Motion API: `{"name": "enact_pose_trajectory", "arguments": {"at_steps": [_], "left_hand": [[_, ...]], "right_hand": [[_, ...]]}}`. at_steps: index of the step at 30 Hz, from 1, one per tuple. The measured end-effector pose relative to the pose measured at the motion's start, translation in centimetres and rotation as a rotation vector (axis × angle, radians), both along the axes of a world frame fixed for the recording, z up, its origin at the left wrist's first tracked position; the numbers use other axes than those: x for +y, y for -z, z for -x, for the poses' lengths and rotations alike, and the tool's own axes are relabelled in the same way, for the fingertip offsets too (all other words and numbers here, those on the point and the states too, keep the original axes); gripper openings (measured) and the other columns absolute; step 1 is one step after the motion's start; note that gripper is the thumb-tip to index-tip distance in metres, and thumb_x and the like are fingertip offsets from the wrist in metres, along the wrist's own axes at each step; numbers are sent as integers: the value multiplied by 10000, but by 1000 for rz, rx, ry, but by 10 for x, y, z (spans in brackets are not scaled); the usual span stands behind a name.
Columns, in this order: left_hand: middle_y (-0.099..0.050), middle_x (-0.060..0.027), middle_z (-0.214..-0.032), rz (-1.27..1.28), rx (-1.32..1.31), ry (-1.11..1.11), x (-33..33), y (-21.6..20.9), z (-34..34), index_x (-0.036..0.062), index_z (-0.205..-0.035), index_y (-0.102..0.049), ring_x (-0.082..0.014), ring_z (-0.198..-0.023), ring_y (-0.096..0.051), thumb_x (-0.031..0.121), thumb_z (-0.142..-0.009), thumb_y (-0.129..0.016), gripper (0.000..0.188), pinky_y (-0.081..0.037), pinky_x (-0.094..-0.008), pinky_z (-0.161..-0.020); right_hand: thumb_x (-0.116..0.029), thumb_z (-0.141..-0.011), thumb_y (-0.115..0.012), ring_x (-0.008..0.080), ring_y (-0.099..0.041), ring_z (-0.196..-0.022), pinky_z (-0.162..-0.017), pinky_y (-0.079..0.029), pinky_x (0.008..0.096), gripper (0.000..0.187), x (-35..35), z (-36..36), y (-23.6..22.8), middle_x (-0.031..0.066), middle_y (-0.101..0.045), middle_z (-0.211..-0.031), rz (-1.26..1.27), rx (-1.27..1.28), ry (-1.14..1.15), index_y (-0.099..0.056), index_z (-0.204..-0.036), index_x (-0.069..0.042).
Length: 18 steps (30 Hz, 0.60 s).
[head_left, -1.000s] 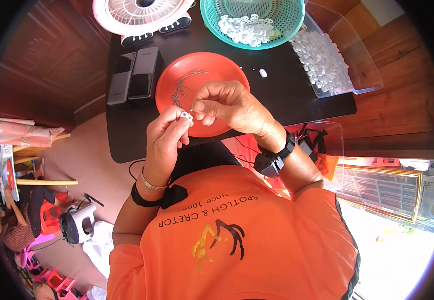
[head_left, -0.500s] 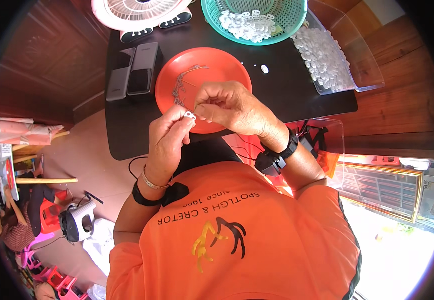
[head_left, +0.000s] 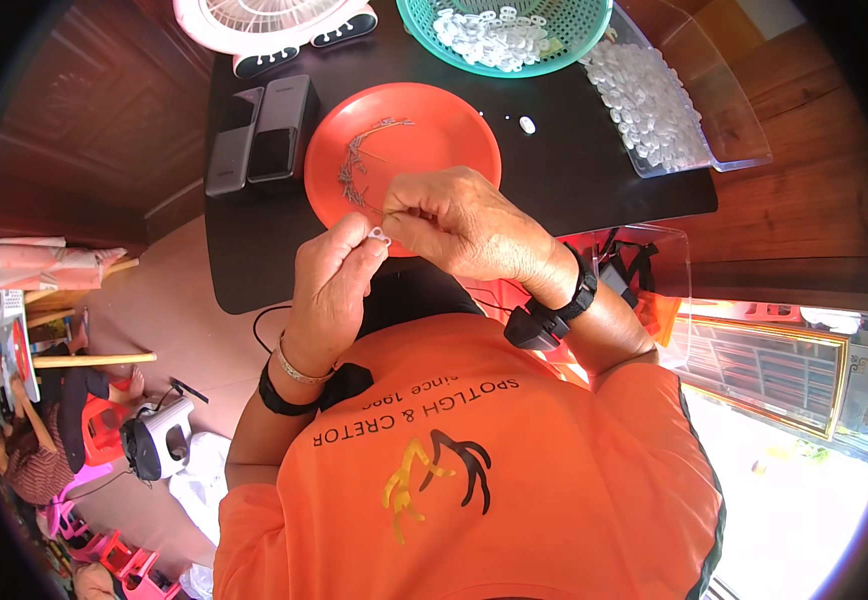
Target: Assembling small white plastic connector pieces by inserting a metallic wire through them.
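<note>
Between the thumb and forefinger of my left hand (head_left: 334,270) is a small white plastic piece with holes (head_left: 379,236). My right hand (head_left: 464,222) is pinched closed right beside that piece, its fingertips almost touching it; whatever they hold is too small to make out. Both hands are at the near edge of a red-orange plate (head_left: 454,120). Inside the plate, a curved line of thin grey pin-like bits (head_left: 354,172) lies toward the left.
On the dark table (head_left: 554,185) stand a green basket (head_left: 564,60) of white pieces, a clear tray (head_left: 729,160) heaped with whitish pieces, grey phone-like boxes (head_left: 279,130) and a pink-white fan (head_left: 274,25). A white oval piece (head_left: 527,125) lies loose. Another person (head_left: 44,450) sits far left.
My right hand's fingers have curled tighter beside the white piece. My left hand keeps its pinch on it. The table's things sit slightly higher in view.
</note>
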<state>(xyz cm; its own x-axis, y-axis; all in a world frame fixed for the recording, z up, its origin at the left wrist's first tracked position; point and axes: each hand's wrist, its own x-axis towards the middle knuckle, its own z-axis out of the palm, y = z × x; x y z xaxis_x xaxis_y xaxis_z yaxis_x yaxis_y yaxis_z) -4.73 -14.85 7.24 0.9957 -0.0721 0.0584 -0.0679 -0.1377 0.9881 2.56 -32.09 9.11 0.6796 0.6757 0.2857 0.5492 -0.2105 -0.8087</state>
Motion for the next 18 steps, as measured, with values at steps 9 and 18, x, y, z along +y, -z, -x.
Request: {"name": "enact_pose_trajectory", "arguments": {"at_steps": [9,18], "left_hand": [[-409,15,-578,88,63,23,-1,-1,9,29,-693,-443,-41,-518,-359,130,-896,-515,238,-301,-225,-466],[-451,10,-572,297,170,-48,6,5,5,18,-763,-539,-62,-497,-414,178,-895,-488,213,-289,-205,-464]], "right_hand": [[-62,-834,-596,234,-545,-576,-531,-419,345,97,0,10,-3,87,-535,-638,-26,83,-48,-547,-757,-30],[-169,-821,-650,237,-646,-672,-615,-503,317,138,-76,-49,0,111,-669,-800,35,-186,655,-683,-871,-45]]}}
